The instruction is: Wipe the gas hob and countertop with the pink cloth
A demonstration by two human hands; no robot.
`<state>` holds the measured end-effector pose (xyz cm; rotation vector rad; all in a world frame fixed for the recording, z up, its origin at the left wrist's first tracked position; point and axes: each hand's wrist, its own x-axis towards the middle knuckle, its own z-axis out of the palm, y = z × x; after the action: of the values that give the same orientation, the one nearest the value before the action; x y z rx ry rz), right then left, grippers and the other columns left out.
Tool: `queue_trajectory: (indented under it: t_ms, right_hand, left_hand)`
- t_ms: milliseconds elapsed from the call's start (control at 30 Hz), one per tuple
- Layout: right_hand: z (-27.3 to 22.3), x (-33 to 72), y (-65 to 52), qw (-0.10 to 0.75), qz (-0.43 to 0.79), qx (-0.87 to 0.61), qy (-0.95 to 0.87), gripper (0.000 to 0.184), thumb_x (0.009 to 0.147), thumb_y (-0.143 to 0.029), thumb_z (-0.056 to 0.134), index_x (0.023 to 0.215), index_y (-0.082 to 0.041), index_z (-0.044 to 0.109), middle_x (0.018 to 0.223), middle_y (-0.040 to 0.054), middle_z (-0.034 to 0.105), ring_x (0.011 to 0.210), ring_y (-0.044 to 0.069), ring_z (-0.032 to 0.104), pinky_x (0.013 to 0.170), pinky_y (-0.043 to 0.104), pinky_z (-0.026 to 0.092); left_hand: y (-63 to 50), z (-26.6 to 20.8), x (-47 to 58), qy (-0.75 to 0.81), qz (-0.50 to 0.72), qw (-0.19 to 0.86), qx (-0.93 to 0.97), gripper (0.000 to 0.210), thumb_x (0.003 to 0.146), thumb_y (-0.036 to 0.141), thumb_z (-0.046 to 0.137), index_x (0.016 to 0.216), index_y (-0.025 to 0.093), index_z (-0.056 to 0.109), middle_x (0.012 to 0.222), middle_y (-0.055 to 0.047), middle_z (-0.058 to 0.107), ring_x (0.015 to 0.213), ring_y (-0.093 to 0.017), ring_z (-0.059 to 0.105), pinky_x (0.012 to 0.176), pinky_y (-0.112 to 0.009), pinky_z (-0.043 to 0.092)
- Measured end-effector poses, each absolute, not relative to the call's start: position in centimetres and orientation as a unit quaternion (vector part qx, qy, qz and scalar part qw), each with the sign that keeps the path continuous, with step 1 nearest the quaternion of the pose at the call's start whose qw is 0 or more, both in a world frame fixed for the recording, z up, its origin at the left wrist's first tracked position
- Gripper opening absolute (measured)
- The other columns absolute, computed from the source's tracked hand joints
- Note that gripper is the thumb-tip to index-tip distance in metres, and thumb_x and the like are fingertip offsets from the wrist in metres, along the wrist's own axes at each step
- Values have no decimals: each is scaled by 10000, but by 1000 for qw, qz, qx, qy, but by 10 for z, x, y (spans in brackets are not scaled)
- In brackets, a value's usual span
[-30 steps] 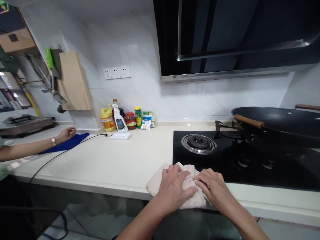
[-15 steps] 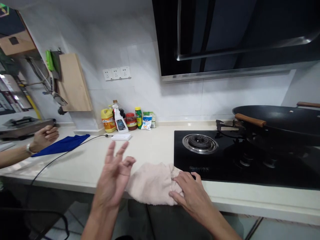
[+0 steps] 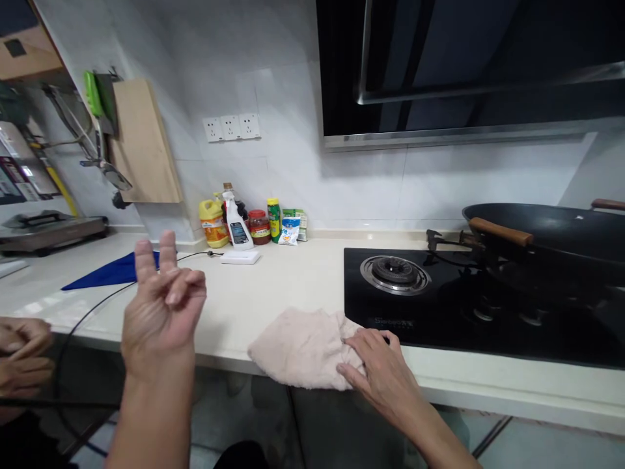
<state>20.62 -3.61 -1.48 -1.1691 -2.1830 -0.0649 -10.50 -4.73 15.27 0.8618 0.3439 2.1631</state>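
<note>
A pale pink cloth (image 3: 300, 352) lies on the counter's front edge, part of it hanging over. My right hand (image 3: 378, 365) rests on the cloth's right end, thumb and fingers around a bunched fold. Raised to the left above the counter, my left hand (image 3: 163, 306) holds nothing. Its index and middle fingers point up, spread apart, while the thumb crosses the folded fingers. Behind it, a blue cloth (image 3: 105, 270) lies on the counter, partly covered by the hand.
A gas hob (image 3: 395, 312) with a large wok (image 3: 547, 228) stands at the right, under a black hood (image 3: 454, 65). Bottles and jars line the wall, among them a white spray bottle (image 3: 238, 228). Another person's hands (image 3: 24, 355) are at the far left, near a black cable (image 3: 95, 312).
My left hand has moved left and turned upright, its two raised fingers straighter. The other person's hand has come down from the blue cloth. My right hand stays on the pink cloth.
</note>
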Motion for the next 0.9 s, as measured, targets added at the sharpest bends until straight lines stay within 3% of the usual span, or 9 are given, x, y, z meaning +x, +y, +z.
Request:
queue_trajectory:
  t_ms: [233,333,433,467,533,567,633,733,900]
  right_hand:
    - [-10,205,-38,313,-15,-458,-832,273,949,-448,606,1150,-265,612,1131,38,649,1067,237,585,1031,503,327]
    - [-11,206,-38,317,-13,-460,-829,278,954,-450,593,1161,-264,617,1151,51,648,1079,244,586,1039,509,331]
    - [-11,207,-38,319,-9,-458,-830,294,957,-453,586,1183,-268,620,1158,63,653,1090,247,586,1055,518,331]
    - [-11,207,-38,318,-4,-456,-831,300,959,-457,581,1188,-267,620,1160,68,655,1098,249,584,1058,524,331]
    - [-10,208,-38,313,7,-448,-837,318,964,-457,572,1212,-263,613,1186,79,654,1131,257,577,1067,538,328]
    - [-10,210,-38,312,14,-440,-842,331,967,-449,569,1237,-261,605,1210,86,650,1158,261,570,1076,544,325]
    - [-9,217,-38,318,31,-417,-851,340,978,-406,551,1284,-265,594,1266,94,634,1216,259,552,1088,531,335]
    - [-10,244,-36,371,29,-406,-834,298,990,-339,508,1249,-279,644,1315,91,611,1280,253,523,1075,481,381]
    - [-17,333,-31,466,-64,-513,-718,260,969,-393,506,1051,-269,720,1194,88,655,1184,271,583,1028,484,415]
  left_hand:
    - [-70,168,-108,75,831,377,402,578,866,-79,384,1231,305,615,1428,126,599,356,24,316,596,-125,567]
    - [-72,160,-101,124,822,385,400,571,844,-51,482,1203,360,649,1424,142,593,358,38,357,566,-142,563]
    - [-69,131,-78,202,739,400,503,596,802,76,634,1294,411,630,1401,29,627,384,6,433,533,-239,576]
    - [-67,116,-66,256,665,401,576,601,806,137,673,1330,423,610,1384,-11,640,492,-57,563,602,-297,600]
    - [-61,82,-42,364,481,318,731,532,803,232,731,1311,369,655,1424,-74,605,956,-245,699,878,-443,578]
    - [-57,65,-30,414,412,240,776,513,791,263,750,1288,362,675,1481,-77,552,1180,-325,618,1018,-530,487]
    - [-49,35,-12,489,304,111,810,534,806,334,748,1331,347,648,1557,-105,456,1389,-425,416,1108,-668,311]
    - [-41,10,5,534,217,4,817,549,862,445,694,1390,338,591,1539,-138,465,1414,-467,347,1075,-721,276]
    - [-43,14,26,520,189,-64,831,473,854,488,683,1303,342,644,1393,-139,564,1264,-422,464,1009,-633,355]
